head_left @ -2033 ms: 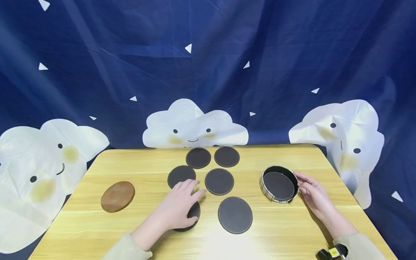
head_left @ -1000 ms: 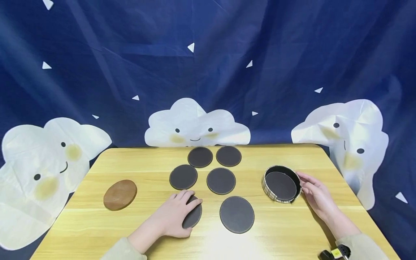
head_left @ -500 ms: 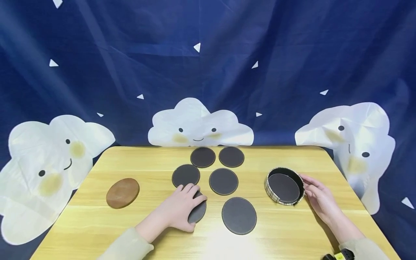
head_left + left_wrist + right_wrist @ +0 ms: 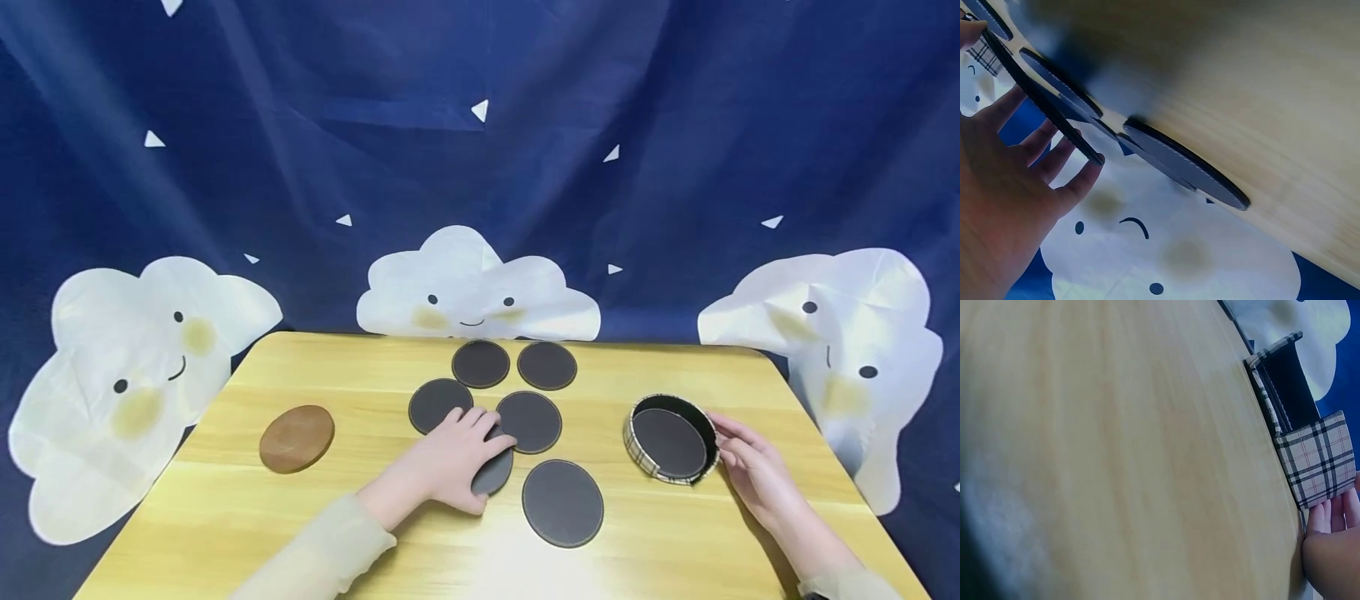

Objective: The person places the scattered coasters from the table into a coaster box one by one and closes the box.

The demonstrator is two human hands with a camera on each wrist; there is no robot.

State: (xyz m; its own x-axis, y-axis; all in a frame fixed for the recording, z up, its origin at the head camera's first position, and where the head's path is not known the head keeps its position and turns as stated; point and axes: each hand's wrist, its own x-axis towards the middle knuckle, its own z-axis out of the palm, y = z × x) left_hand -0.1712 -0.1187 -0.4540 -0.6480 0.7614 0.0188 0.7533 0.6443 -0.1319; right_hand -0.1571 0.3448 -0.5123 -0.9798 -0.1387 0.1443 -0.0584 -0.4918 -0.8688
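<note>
My left hand (image 4: 459,462) grips a round dark coaster (image 4: 491,473), thumb on the near edge and fingers on the far edge. In the left wrist view this coaster (image 4: 1038,94) is tilted and off the table. Below and around it lie several matching coasters, among them a front one (image 4: 562,503) and a middle one (image 4: 534,425). My right hand (image 4: 761,475) rests its fingers against the outer right wall of a round plaid coaster holder (image 4: 647,460). A dark disc (image 4: 671,442) covers the holder's floor. In the right wrist view, the holder's wall (image 4: 1319,461) has a gap.
A brown round disc (image 4: 297,439) lies at the left of the wooden table (image 4: 225,517). Two dark coasters, a left one (image 4: 480,364) and a right one (image 4: 547,365), lie near the back edge. A blue curtain (image 4: 480,167) with white clouds hangs behind.
My left hand has taken hold of the front-left coaster, lifted it and carried it right and away from me. The right hand stays at the holder. The head view has shifted slightly.
</note>
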